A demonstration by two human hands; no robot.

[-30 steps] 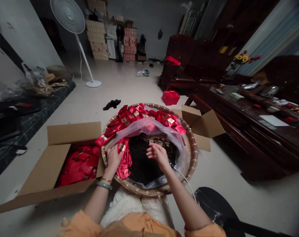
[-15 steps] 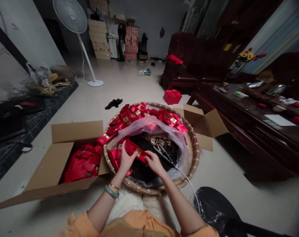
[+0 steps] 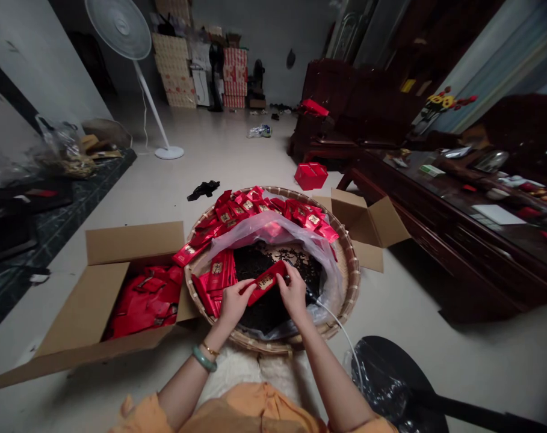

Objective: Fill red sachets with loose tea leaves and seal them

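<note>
Between my two hands I hold a flat red packet (image 3: 266,281) with a gold label, tilted up toward the right. My left hand (image 3: 235,304) pinches its lower left end, and my right hand (image 3: 293,293) grips the upper right end. Below them a round woven basket (image 3: 355,264) holds a clear plastic sheet (image 3: 334,288) with dark, curly dried bits (image 3: 255,255) on it. More red packets (image 3: 219,270) are stacked beside my left hand, and filled-looking ones (image 3: 250,207) lie along the far rim. A tool on a white cord (image 3: 340,323) is mostly hidden behind my right hand.
An open cardboard box (image 3: 81,300) of red packets stands left of the basket; another open box (image 3: 367,225) stands to the right. A black round base (image 3: 386,373) lies near my right arm. Farther off are a white fan (image 3: 168,152), a dark wooden table (image 3: 417,198) and a red box (image 3: 311,175).
Both hands have brought the red packet to the right, away from the stack, and its right end now points upward. My right hand now covers most of the corded tool.
</note>
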